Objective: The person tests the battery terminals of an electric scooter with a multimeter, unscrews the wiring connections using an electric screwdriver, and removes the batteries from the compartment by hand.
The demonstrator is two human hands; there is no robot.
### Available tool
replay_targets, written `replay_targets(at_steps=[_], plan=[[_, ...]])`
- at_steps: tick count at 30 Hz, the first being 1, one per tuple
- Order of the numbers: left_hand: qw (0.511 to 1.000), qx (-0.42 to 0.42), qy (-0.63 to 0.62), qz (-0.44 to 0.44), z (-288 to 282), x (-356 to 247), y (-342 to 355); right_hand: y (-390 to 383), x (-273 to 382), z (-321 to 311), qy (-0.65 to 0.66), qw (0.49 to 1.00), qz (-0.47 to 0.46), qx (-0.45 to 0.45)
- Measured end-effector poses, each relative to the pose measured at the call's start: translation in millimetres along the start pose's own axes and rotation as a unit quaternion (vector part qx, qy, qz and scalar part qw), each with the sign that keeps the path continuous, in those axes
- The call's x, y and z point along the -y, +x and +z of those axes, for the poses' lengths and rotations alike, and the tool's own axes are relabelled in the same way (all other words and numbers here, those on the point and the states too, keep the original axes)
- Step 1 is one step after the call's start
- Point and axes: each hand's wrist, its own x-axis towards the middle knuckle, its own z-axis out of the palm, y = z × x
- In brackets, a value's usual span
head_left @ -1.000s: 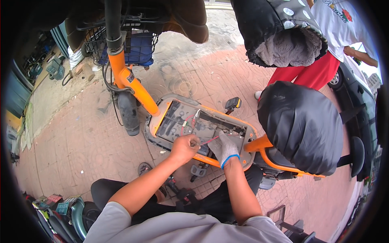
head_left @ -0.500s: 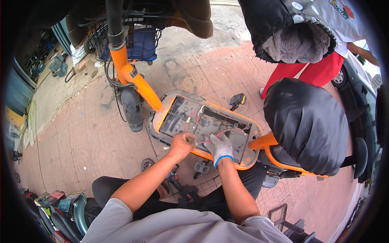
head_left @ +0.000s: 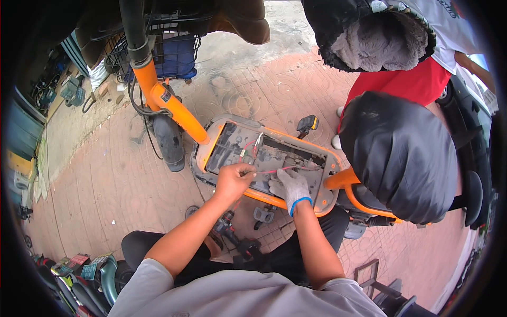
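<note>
My bare left hand (head_left: 232, 180) is closed in a pinch on a thin red wire (head_left: 265, 171) over the open floor compartment (head_left: 222, 143) of an orange electric scooter (head_left: 182, 117). The wire runs right, past the fingertips of my right hand (head_left: 292, 188), to the compartment's right end. My right hand wears a grey glove with a blue cuff; its fingers look apart, the upper ones touching or very near the wire. More red and white wires (head_left: 256, 143) rise from the middle of the compartment, which looks dusty inside.
A black-covered seat (head_left: 398, 158) stands to the right, and a fleece-lined handlebar muff (head_left: 377, 42) hangs above it. A pedal (head_left: 307, 124) juts out beyond the compartment. A cordless drill (head_left: 226, 228) lies near my legs. Someone in red (head_left: 401, 82) stands at the far right.
My right hand has shifted slightly right and its fingers have spread from the wire. My left hand has moved a little up, still pinching the wire, which is now straighter. The person in red has shifted.
</note>
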Motion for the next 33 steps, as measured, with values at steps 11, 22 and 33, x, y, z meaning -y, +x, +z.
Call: replay_targets(at_steps=[11,22,33], plan=[[0.996,0.049,0.068,0.017,-2,8,-7,-12,22,-1,-0.557,0.667,-0.459,-0.185],[0.989,0.059,0.128,0.046,5,15,-17,37,3,-12,-0.697,0.581,-0.390,-0.158],[0.982,0.172,-0.010,-0.077,10,25,-7,-6,-7,-28,-0.650,0.582,-0.484,0.065]])
